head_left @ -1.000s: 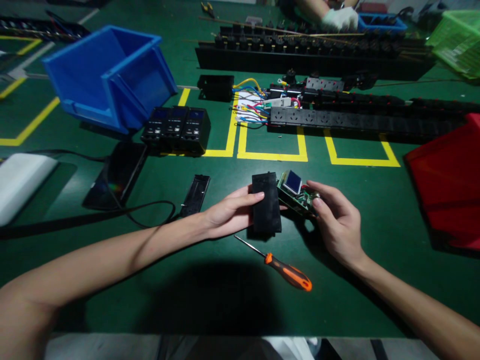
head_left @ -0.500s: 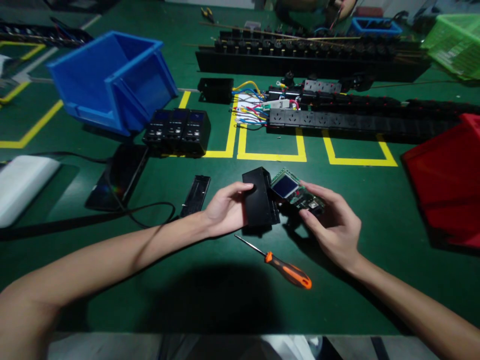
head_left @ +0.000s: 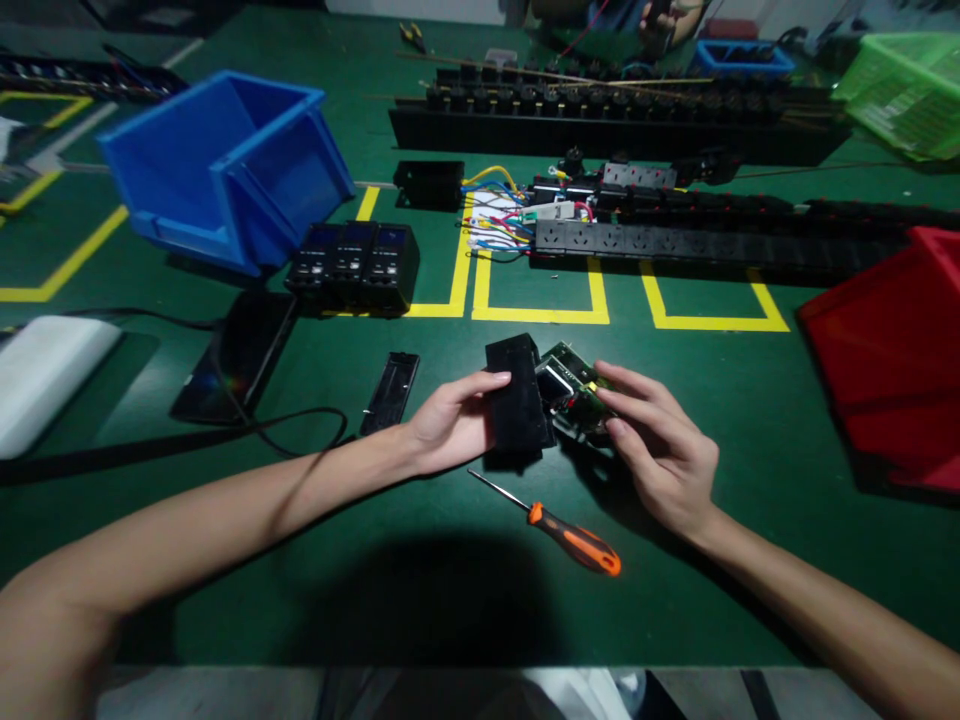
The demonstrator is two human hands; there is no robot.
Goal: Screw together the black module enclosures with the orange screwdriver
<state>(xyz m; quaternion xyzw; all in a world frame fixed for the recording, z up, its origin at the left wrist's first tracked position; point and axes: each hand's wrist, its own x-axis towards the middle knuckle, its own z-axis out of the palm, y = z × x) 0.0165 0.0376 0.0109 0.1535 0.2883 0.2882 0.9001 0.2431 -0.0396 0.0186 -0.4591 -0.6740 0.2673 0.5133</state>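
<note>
My left hand (head_left: 457, 420) grips a black plastic housing (head_left: 516, 395), thumb on its face and the other fingers hidden behind it. A green circuit board (head_left: 574, 385) with a small display is pinched in my right hand (head_left: 664, 445), tilted, its left end right at the housing's open side. Whether the two parts touch I cannot tell. Below them a screwdriver (head_left: 574, 537) with an orange and black handle lies on the green table. Left of my left hand rests a flat black cover (head_left: 390, 392).
Black modules (head_left: 354, 265) stand beside a blue bin (head_left: 225, 165). A phone (head_left: 234, 355), a cable and a white box (head_left: 52, 375) lie at left. Wired socket strips (head_left: 705, 245) stretch across behind my hands, near a red bin (head_left: 889, 360). Another person's hand (head_left: 671, 20) shows at the far edge.
My right hand has turned the circuit board, so its display now faces more sideways, and brought it slightly closer to the housing. My left hand stays almost still.
</note>
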